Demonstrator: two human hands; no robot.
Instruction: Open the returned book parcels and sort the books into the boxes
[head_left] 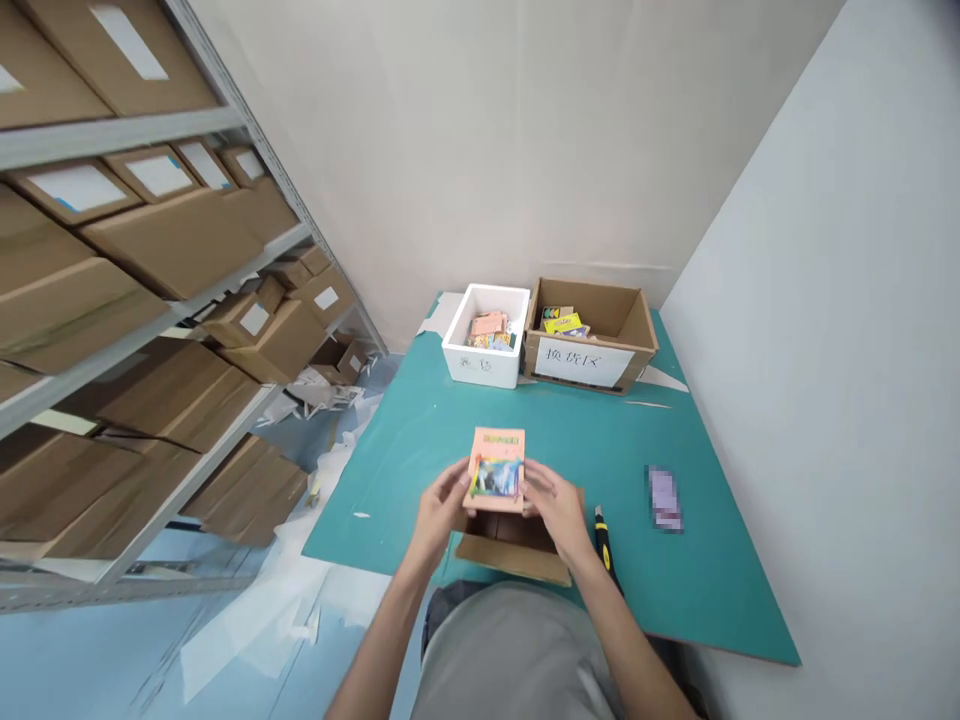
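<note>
A pink booklet (496,470) with a colourful picture on its cover is held up between my two hands. My left hand (444,503) grips its left edge, thumb on the front. On the opposite edge, my right hand (553,503) holds it the same way. Directly below the booklet, an open cardboard box (514,558) sits at the table's near edge, its inside mostly hidden. A black and yellow box cutter (603,540) lies just right of the box.
A white foam box (484,368) and a labelled cardboard box (585,362), both holding printed items, stand at the back of the green table (390,440). A blurred purple object (664,498) lies right. Shelves with cartons (172,240) rise at left; paper scraps litter the floor.
</note>
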